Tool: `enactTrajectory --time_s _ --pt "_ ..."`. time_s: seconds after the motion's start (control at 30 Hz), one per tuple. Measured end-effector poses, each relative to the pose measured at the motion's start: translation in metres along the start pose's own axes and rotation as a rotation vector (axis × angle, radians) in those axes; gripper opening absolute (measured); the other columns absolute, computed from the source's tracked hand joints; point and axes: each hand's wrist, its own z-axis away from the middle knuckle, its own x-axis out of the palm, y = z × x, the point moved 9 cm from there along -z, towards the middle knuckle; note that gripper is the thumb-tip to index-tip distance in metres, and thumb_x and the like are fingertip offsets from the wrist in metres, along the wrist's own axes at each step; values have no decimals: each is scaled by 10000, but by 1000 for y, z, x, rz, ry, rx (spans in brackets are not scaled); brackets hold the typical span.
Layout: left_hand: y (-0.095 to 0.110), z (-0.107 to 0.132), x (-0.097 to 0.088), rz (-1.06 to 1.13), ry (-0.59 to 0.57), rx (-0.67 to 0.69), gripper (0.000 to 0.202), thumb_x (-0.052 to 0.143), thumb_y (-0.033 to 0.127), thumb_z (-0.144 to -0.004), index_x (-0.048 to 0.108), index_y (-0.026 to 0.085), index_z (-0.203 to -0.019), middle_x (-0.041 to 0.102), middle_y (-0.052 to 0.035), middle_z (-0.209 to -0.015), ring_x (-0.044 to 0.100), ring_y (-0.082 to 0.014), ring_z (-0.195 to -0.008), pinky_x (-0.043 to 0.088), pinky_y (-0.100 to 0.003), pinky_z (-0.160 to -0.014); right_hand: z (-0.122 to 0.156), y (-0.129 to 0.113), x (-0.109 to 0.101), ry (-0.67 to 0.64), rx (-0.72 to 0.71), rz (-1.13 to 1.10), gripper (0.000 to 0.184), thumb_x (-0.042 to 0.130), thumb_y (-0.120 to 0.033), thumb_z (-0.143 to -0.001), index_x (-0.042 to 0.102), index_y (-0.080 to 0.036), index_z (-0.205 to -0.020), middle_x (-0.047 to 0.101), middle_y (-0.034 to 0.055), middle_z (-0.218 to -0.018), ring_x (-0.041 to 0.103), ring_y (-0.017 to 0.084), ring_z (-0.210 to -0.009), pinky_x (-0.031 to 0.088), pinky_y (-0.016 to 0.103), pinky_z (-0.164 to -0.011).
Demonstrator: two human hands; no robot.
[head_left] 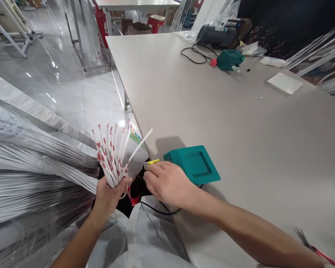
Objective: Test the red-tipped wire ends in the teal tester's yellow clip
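Note:
My left hand point(109, 193) is closed round a fanned bunch of thin white wires with red tips point(111, 156), held upright off the table's near left corner. My right hand point(167, 183) rests at the table edge, fingers curled by a small yellow-tipped part point(151, 162) at the side of a teal box-shaped device point(194, 163). Whether the fingers grip that part I cannot make out. A black cable point(159, 210) runs from under the device past my right wrist.
Large bundles of white wires point(30, 175) lie to my left. Far across the grey table point(240, 123) sit a second teal device point(229, 59), a black cable, a dark tool, and a white pad point(284, 82). Red-handled scissors point(315, 249) lie at bottom right.

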Motion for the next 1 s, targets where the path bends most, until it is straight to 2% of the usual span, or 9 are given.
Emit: enactTrajectory --time_s 0.07,0.1,0.17,0.3,0.47,0.6,0.7,0.83,1.0 --pt "7 -4 4 17 -23 39 258 689 262 -645 664 138 -870 545 27 -528 467 -101 -495 413 -238 -518 5 19 -9 3 100 60 179 467 -221 -833 599 -138 -922 619 92 -828 541 215 -793 331 334 -688" --pt "9 -6 8 28 -43 53 254 691 255 -643 667 136 -866 544 25 -529 461 -99 -490 409 -241 -515 8 28 -10 -20 140 86 229 493 -237 -828 577 -131 -1012 622 105 -879 536 234 -847 322 350 -725" --pt "8 -10 14 60 -74 48 260 699 256 -634 671 130 -860 538 25 -530 440 -91 -466 390 -239 -482 10 40 -8 -93 185 125 288 521 -228 -818 551 -124 -1084 627 114 -896 529 250 -883 296 371 -763" --pt "-3 -19 26 110 -105 -18 305 722 275 -606 678 126 -869 552 25 -548 413 -77 -435 350 -227 -429 10 52 -1 -209 209 136 171 523 -179 -814 603 -153 -963 646 84 -794 538 237 -838 263 374 -753" --pt "-7 -26 35 146 -112 -31 304 742 264 -582 687 127 -847 566 31 -552 426 -71 -455 369 -213 -437 3 62 2 -268 220 64 95 618 -259 -755 617 -175 -801 656 65 -794 542 225 -834 254 366 -737" --pt "-8 -28 42 158 -125 -62 344 753 251 -569 676 134 -883 600 18 -613 455 -74 -481 399 -204 -443 -2 65 3 -229 208 79 105 622 -229 -737 586 -146 -683 648 72 -709 554 230 -822 246 386 -768" --pt "-7 -30 46 130 -131 -58 280 754 249 -562 684 126 -803 590 20 -579 449 -72 -460 391 -199 -419 -4 66 5 -200 213 89 80 581 -160 -739 575 -141 -662 643 72 -676 562 222 -785 237 404 -794" --pt "-9 -32 48 106 -123 -74 222 756 246 -543 679 125 -712 575 22 -537 444 -76 -433 384 -205 -401 -5 65 7 -198 198 88 82 556 -144 -740 571 -145 -659 638 72 -661 560 220 -756 236 418 -809" --pt "-8 -33 53 38 -168 -50 178 737 249 -573 611 126 -599 530 28 -495 437 -76 -434 376 -195 -394 -5 64 8 -217 177 115 100 545 -105 -734 568 -143 -644 623 67 -646 550 211 -733 238 431 -828"
